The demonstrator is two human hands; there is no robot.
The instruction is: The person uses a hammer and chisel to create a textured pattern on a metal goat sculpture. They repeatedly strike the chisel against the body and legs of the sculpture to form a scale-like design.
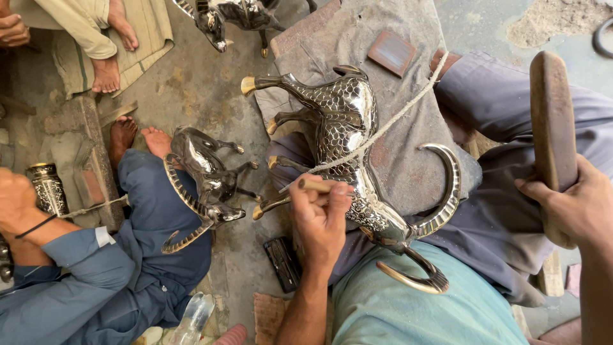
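A shiny engraved metal goat figure (345, 128) with long curved horns lies across my lap on a grey cloth (408, 160), tied down by a pale cord (396, 118). My left hand (322, 217) grips a thin chisel-like tool (313, 185) whose tip rests against the figure's flank near the neck. My right hand (578, 204) holds a flat wooden mallet (552, 121) raised upright, off to the right and clear of the figure.
A co-worker in blue sits at left with a second metal goat figure (204, 185) and an engraved metal vase (48, 188). A third figure (223, 16) stands at the top. Another person's bare feet (112, 48) rest top left. A small dark box (284, 262) lies on the floor.
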